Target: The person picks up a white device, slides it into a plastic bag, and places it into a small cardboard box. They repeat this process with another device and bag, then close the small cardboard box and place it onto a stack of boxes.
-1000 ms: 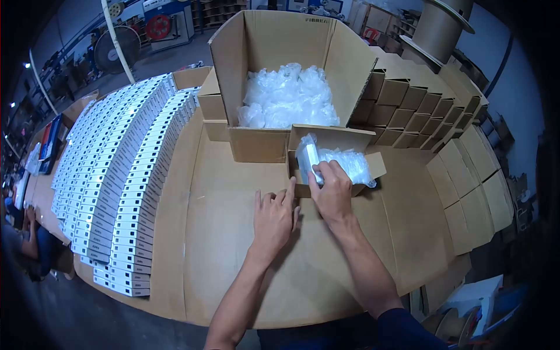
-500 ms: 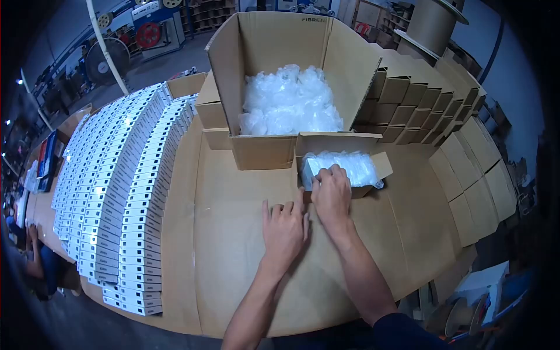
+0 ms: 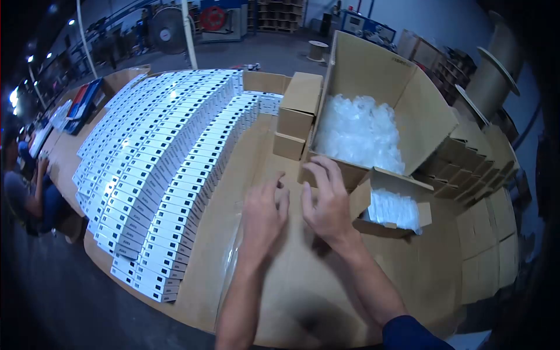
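Bare left hand (image 3: 265,213), right hand (image 3: 328,204) raised apart, fingers curled, palms inward.

Both hands (image 3: 294,204) hover near a small carton (image 3: 388,213) of plastic-wrapped packets (image 3: 394,209).

The 1 view looks from a camera worn on the person's head, above the near edge of the brown, cardboard-covered bench (image 3: 291,268), facing forward and steeply down. The bare left hand (image 3: 263,213) and bare right hand (image 3: 329,213) are close to it, around the middle of the picture. The bench's left edge, with long rows of small white boxes (image 3: 157,151), curves through the wide lens, and the picture's corners darken. Farther off, past the far edge, it takes in the grey workshop floor (image 3: 274,49) and a red round wheel (image 3: 213,18).
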Motion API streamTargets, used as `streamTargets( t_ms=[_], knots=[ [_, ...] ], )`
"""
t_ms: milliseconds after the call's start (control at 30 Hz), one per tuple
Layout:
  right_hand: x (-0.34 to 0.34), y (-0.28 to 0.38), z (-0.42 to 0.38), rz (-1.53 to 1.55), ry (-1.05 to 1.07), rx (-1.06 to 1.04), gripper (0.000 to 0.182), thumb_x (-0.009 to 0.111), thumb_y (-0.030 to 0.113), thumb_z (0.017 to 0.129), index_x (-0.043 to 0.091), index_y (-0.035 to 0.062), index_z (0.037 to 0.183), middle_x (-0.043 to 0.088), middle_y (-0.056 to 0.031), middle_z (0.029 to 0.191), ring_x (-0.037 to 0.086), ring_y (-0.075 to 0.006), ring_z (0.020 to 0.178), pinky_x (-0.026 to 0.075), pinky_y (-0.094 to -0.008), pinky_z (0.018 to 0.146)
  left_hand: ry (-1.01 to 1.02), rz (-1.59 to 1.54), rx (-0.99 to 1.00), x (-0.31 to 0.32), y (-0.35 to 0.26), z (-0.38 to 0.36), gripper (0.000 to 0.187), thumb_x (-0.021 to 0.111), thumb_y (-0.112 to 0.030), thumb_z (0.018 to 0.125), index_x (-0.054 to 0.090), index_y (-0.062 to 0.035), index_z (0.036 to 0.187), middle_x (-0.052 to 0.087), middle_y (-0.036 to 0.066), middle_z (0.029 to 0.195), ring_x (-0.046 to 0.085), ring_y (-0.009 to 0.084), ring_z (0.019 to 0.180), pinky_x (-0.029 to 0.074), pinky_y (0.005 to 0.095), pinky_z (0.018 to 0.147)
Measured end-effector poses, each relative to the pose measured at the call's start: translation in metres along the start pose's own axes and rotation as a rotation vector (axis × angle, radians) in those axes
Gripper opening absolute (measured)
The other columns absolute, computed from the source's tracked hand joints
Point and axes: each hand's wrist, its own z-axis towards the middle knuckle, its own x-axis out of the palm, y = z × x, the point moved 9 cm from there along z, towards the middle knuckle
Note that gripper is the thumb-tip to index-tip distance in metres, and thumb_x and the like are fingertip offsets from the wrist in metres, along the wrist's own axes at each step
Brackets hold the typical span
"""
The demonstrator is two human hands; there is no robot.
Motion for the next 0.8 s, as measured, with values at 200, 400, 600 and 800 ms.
streamTargets(
  t_ms=[200,400,600,800],
  knots=[
    [0.095,-0.028,0.081,-0.418,0.086,-0.061,0.073,0.068,0.005,0.081,0.039,-0.0116,0.145,0.039,-0.0337,0.148,0.038,-0.0498,0.143,0.028,-0.0575,0.121,-0.151,0.164,0.238,0.003,0.087,0.126,0.031,0.062,-0.001,0.089,0.065,0.0011,0.120,0.066,0.024,0.115,0.062,0.0415,0.112,0.051,0.0455,0.098],
    [0.138,-0.067,0.066,-0.406,0.456,0.187,0.079,0.067,0.011,0.083,0.033,-0.0123,0.150,0.037,-0.0332,0.152,0.033,-0.0493,0.146,0.025,-0.0583,0.121,0.040,0.318,0.405,0.075,0.145,0.230,0.042,0.058,0.004,0.082,0.063,0.0030,0.124,0.063,0.021,0.124,0.059,0.0384,0.120,0.049,0.0435,0.106],
    [0.111,-0.057,0.103,-0.603,0.105,0.001,0.074,0.063,0.011,0.086,0.035,-0.0134,0.150,0.040,-0.0322,0.152,0.034,-0.0476,0.146,0.025,-0.0566,0.122,-0.046,0.660,0.690,0.133,0.136,0.273,0.041,0.053,-0.010,0.095,0.057,0.0054,0.133,0.061,0.019,0.133,0.056,0.0323,0.130,0.044,0.0402,0.112],
    [0.122,-0.067,0.106,-0.715,0.205,0.042,0.073,0.064,0.008,0.084,0.036,-0.0146,0.148,0.043,-0.0311,0.151,0.040,-0.0452,0.143,0.031,-0.0547,0.118,0.062,0.734,0.551,0.167,0.166,0.296,0.046,0.052,-0.019,0.097,0.055,0.0032,0.138,0.060,0.017,0.137,0.057,0.0300,0.131,0.044,0.0428,0.112]
  ],
)
